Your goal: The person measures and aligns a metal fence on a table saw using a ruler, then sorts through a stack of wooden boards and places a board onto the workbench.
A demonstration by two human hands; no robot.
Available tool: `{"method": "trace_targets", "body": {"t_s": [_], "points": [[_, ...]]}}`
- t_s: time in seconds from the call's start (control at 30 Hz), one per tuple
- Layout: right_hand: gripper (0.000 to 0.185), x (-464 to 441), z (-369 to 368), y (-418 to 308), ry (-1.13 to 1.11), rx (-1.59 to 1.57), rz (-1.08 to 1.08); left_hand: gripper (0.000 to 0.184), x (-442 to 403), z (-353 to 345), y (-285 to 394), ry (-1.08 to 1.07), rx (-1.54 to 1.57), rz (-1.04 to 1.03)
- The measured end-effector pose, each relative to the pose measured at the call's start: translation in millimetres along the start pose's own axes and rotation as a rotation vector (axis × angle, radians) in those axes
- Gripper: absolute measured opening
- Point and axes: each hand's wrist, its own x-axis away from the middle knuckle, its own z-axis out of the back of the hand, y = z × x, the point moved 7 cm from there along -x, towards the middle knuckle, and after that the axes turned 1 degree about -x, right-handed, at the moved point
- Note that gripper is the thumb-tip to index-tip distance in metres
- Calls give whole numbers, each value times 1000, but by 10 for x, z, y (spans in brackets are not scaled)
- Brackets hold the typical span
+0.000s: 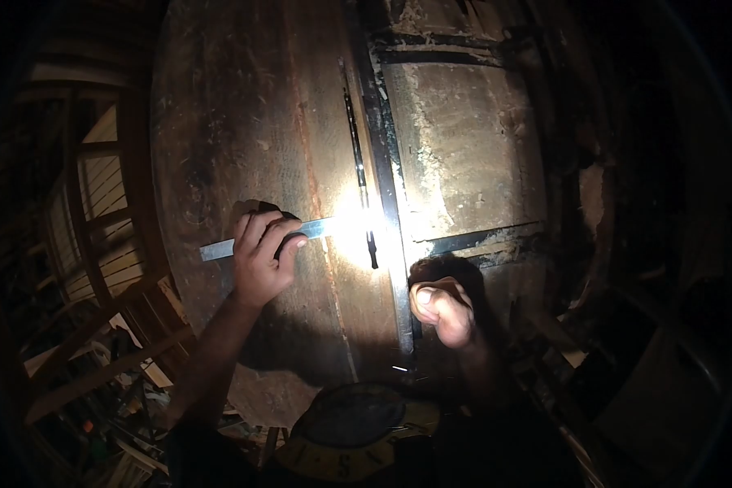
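Metal strip (217, 250) lies across a broad wooden board (236, 122), held under the left hand (264, 256); the fingers bend over its far edge and the thumb sits along the near edge, a grip that probably stops it from sliding or turning. Beyond the dark bar (400, 293), the right hand (443, 311) is curled, thumb in front; I cannot tell whether it holds anything. Glare hides the strip's right end, beside a dark narrow shape (356, 146), slot or rod unclear. The strip's crosswise lie perhaps squares it to that shape. Farther off, 1 slatted wooden frame (106, 187) stands in shadow.
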Motion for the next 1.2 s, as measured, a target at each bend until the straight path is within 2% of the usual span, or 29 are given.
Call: {"method": "trace_targets", "body": {"t_s": [0.07,0.17,0.67,0.87,0.9,0.93,0.97,1.03,1.1,1.2], "points": [[39,-10,-10,-4,14,61,22,19,3,-7,-5,4,-1,-1],[32,15,-13,-26,-33,-6,7,19,0,-6,-1,9,6,-4],[35,39,7,-46,42,68,6,19,-11,-3,-2,0,16,6],[22,341,354,-203,362,248,126,19,-11,-1,0,-5,13,-3],[15,404,337,-324,395,152,135,19,-8,-4,-4,-3,14,-2],[10,476,285,-540,379,187,269,19,0,-7,-7,0,16,-1],[16,538,435,-525,509,38,303,19,6,-5,-10,3,17,0],[18,648,761,-784,575,13,423,19,5,7,1,6,11,-4],[16,710,770,-1290,626,445,428,18,5,10,13,14,15,-14],[23,580,293,-2177,751,1284,354,18,7,24,9,31,21,-35]]}}
